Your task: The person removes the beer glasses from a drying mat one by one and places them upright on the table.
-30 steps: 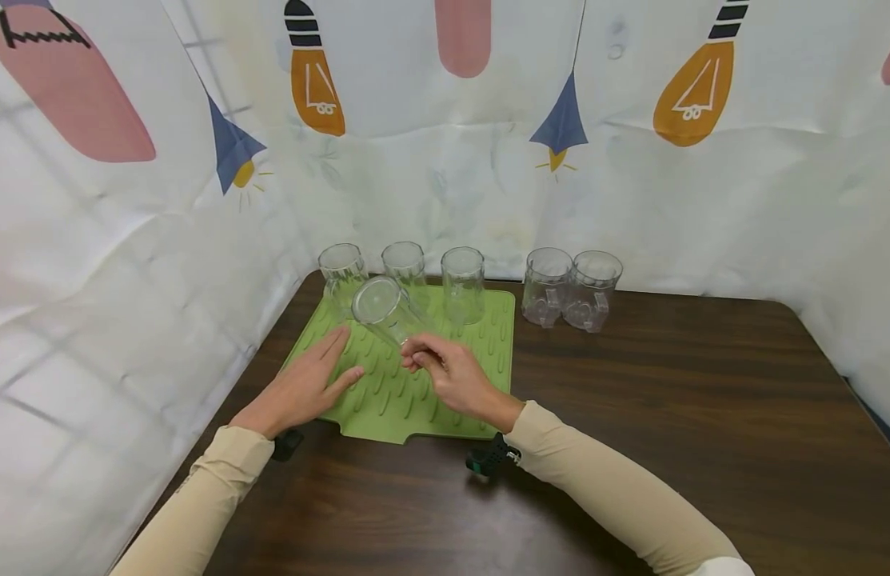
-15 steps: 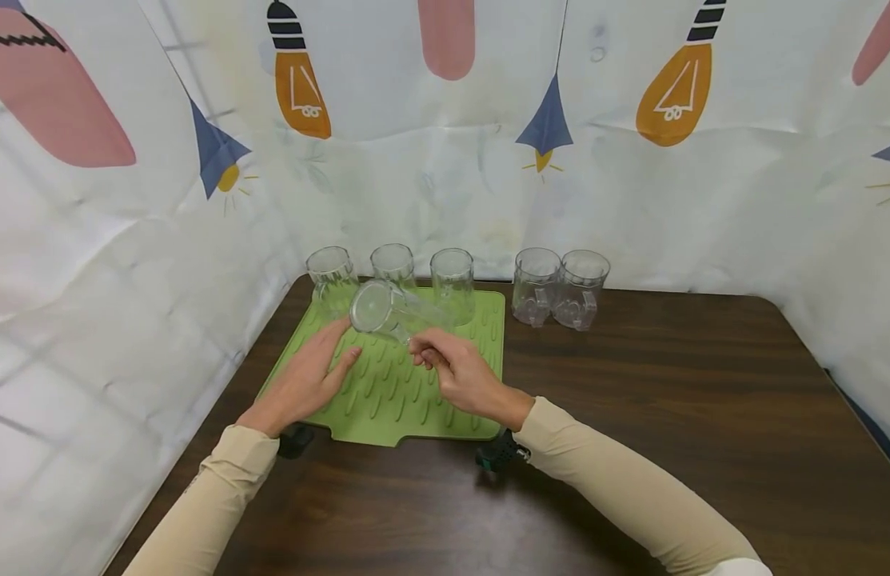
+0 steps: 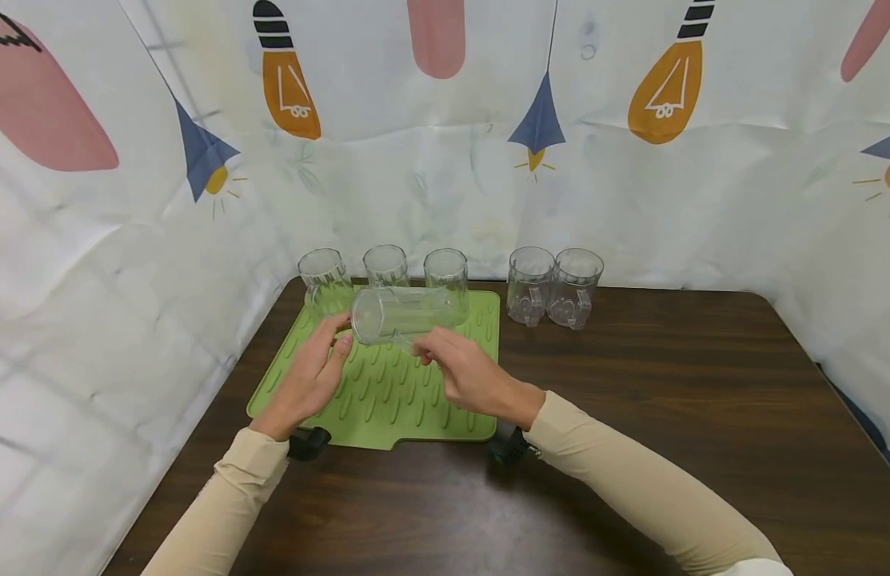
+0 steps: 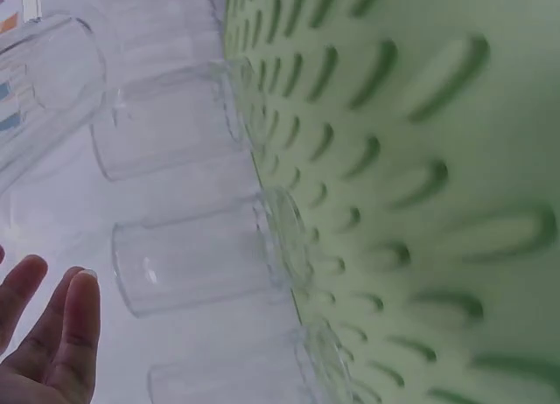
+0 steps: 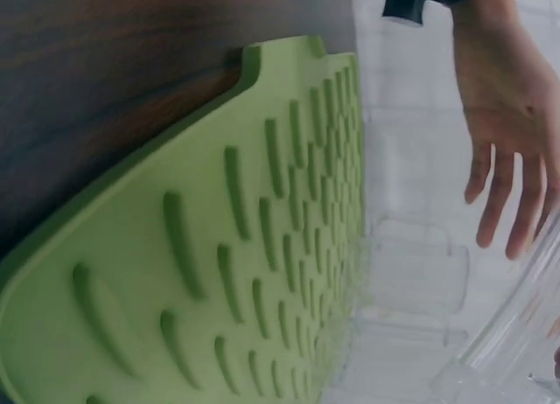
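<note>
A clear glass mug (image 3: 405, 312) is held on its side above the green drying mat (image 3: 387, 400), its base toward the left and its mouth toward the right. My right hand (image 3: 462, 372) pinches its handle from the right. At the base end, my left hand (image 3: 311, 372) has its fingers extended, fingertips right at the glass. In the left wrist view the fingers (image 4: 79, 325) appear straight, and the tilted mug (image 4: 52, 80) is at the upper left. The right wrist view has the left hand (image 5: 516, 133) with spread fingers near the mug (image 5: 516, 325).
Three clear mugs stand upright along the mat's back edge: a left one (image 3: 324, 280), a middle one (image 3: 385, 266) and a right one (image 3: 452, 276). Two more mugs, one (image 3: 531, 284) beside another (image 3: 576, 288), stand on the dark wooden table (image 3: 668, 384) right of the mat. A patterned curtain (image 3: 430, 184) hangs behind.
The held mug has turned from slanting, base up, to lying nearly level, its mouth swinging to the right. My left hand has come closer to its base. The standing mugs have stayed put.
</note>
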`<state>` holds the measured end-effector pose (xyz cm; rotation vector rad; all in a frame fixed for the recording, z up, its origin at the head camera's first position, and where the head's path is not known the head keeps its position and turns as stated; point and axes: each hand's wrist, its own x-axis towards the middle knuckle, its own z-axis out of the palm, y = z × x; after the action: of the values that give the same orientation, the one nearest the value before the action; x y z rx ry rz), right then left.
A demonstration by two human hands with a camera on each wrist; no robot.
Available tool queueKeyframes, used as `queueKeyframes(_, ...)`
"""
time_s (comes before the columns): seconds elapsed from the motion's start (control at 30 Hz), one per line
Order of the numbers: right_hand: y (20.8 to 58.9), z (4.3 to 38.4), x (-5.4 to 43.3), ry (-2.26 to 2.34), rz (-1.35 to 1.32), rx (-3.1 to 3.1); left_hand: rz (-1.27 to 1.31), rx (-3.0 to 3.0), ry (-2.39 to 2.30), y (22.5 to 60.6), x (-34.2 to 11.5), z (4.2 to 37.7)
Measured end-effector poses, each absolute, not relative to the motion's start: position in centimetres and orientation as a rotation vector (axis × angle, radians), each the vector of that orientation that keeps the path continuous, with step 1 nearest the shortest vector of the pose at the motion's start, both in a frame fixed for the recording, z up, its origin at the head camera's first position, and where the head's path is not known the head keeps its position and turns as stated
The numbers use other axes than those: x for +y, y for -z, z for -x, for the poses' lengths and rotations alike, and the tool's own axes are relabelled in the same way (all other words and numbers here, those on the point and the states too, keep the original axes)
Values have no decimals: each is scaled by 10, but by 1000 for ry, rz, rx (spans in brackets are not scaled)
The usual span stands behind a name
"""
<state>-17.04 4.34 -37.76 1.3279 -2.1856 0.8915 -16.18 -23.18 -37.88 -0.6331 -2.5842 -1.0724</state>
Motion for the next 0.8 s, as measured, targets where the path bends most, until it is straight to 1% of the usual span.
queueKeyframes(0.27, 377, 169, 52, -653, -1355, -2091, 552, -2556, 1277, 376, -221, 154)
queueKeyframes(0.57, 383, 169, 66, -462, -1364, -2035, 616, -2379, 1471, 376, -206, 150)
queueKeyframes(0.8, 388, 167, 74, -360, -1343, -2028, 642, -2375, 1529, 379, -191, 144)
